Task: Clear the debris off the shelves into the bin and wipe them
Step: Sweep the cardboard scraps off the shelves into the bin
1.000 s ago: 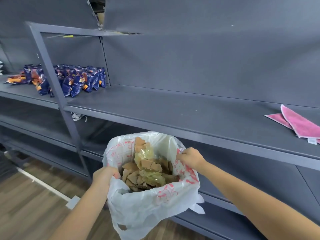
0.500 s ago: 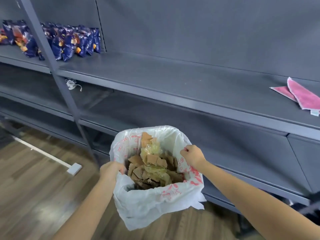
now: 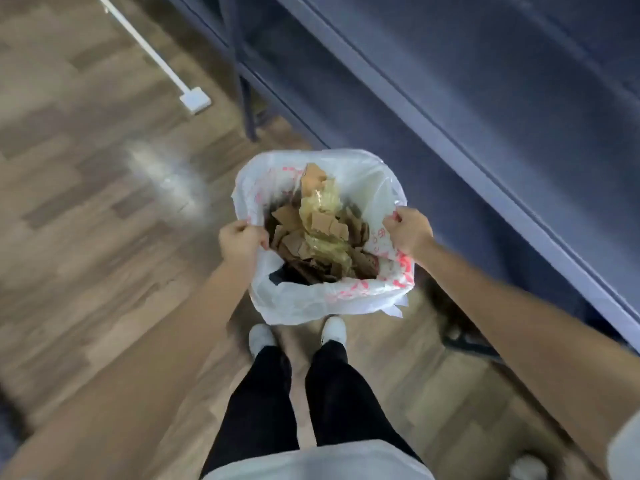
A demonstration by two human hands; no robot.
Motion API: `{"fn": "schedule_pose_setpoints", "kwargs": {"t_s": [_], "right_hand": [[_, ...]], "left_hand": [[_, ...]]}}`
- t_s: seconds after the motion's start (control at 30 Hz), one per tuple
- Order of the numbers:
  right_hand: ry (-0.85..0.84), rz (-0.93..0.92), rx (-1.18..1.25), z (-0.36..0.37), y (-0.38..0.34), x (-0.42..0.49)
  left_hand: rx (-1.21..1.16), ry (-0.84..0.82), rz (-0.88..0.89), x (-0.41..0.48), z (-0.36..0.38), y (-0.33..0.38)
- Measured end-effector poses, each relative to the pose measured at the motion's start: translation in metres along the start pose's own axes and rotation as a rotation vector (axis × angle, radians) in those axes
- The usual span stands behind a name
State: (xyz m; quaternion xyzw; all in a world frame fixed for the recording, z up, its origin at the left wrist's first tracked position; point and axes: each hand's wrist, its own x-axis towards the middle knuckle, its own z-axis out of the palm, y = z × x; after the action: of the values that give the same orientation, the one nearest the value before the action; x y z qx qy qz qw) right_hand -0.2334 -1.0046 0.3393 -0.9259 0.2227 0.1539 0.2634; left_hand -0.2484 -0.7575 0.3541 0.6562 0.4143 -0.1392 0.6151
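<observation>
While we are looking straight down, our left hand (image 3: 242, 239) and right hand (image 3: 408, 232) are each clenching the rim of the bin (image 3: 311, 303), which is lined with a white bag printed in red. Cardboard scraps (image 3: 291, 216) and crumpled yellowish plastic film (image 3: 322, 206) are filling it nearly to the top. Our white shoes (image 3: 261, 337) are standing on the wooden floor (image 3: 86, 202) just behind the bin. Grey shelves (image 3: 485, 133) are running close along the right, their upright post (image 3: 247, 109) standing beyond the bin. A white floor strip (image 3: 194, 98) is lying further left.
</observation>
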Motion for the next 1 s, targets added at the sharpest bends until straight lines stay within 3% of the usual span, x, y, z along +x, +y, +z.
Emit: {"fn": "schedule_pose_setpoints", "kwargs": {"t_s": [0.33, 0.43, 0.63, 1.0], "right_hand": [[-0.218, -0.135, -0.183, 0.147, 0.054, 0.104], [-0.259, -0.171, -0.243, 0.185, 0.077, 0.13], [-0.287, -0.191, -0.289, 0.249, 0.116, 0.177], [-0.319, -0.143, -0.248, 0.306, 0.143, 0.217]], "left_hand": [[-0.241, 0.322, -0.098, 0.107, 0.049, -0.162], [-0.312, 0.319, -0.043, 0.137, 0.068, -0.204], [-0.236, 0.326, -0.011, 0.19, 0.098, -0.273], [-0.167, 0.345, -0.023, 0.244, 0.123, -0.316]]}}
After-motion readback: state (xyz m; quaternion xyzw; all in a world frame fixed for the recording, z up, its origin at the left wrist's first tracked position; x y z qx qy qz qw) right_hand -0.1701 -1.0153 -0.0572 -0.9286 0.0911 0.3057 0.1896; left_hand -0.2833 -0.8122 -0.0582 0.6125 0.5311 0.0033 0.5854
